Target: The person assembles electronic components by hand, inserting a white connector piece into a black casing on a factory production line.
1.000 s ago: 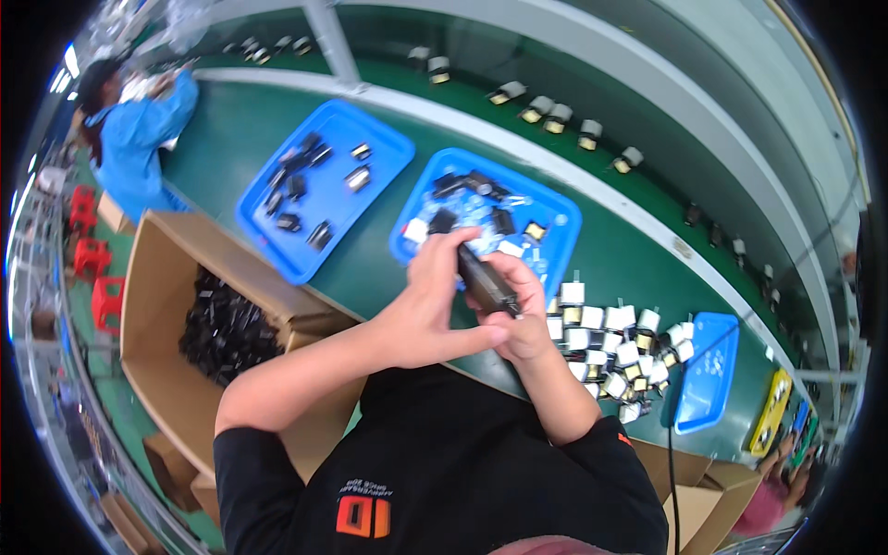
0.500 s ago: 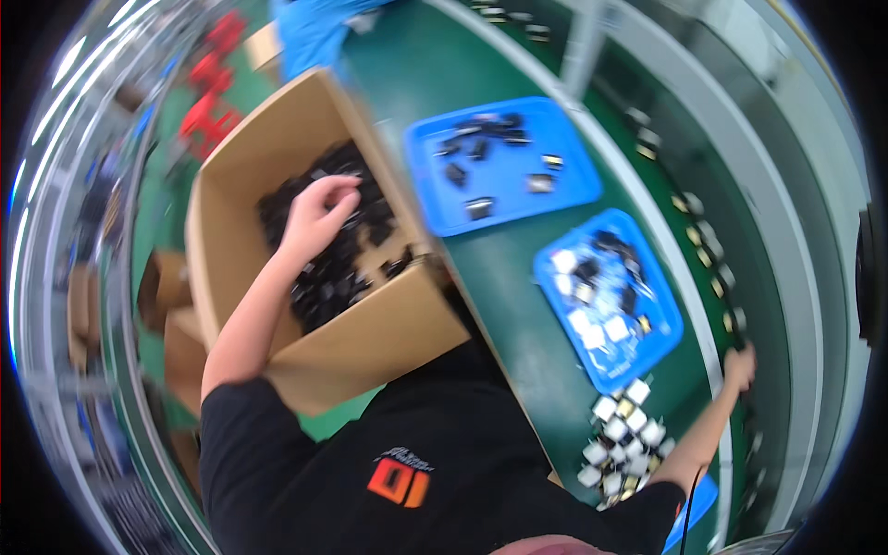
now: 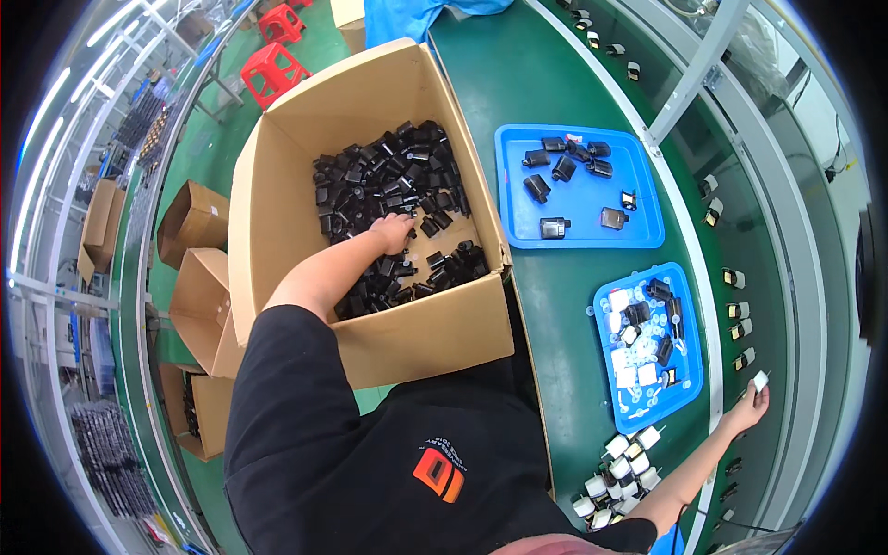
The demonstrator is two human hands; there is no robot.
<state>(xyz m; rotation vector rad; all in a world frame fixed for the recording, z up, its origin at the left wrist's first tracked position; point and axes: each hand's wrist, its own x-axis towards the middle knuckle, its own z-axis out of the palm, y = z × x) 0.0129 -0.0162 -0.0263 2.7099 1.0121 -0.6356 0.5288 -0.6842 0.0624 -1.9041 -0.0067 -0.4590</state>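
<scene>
My left hand [image 3: 395, 233] is down inside a large cardboard box [image 3: 421, 342]. Its fingers are curled among small black plastic housings [image 3: 384, 176], and what lies under the fingertips is hidden. Out at the far right, over the line's inner strip, my right hand [image 3: 747, 409] pinches a small white block-shaped part [image 3: 760, 380]. Similar white parts with dark and yellowish sides [image 3: 622, 481] are heaped on the green bench left of my right forearm.
One blue tray [image 3: 583, 236] carries several black housings. A nearer blue tray [image 3: 686, 393] holds white pieces, black housings and small clear discs. More parts [image 3: 738, 311] stand in a row along the right strip. Cardboard boxes [image 3: 199, 222] and a red stool [image 3: 270, 74] are at left.
My left hand has gone from above the housings down into them, its fingers curling. My right hand has come up off the strip, with a white part now showing in its fingers.
</scene>
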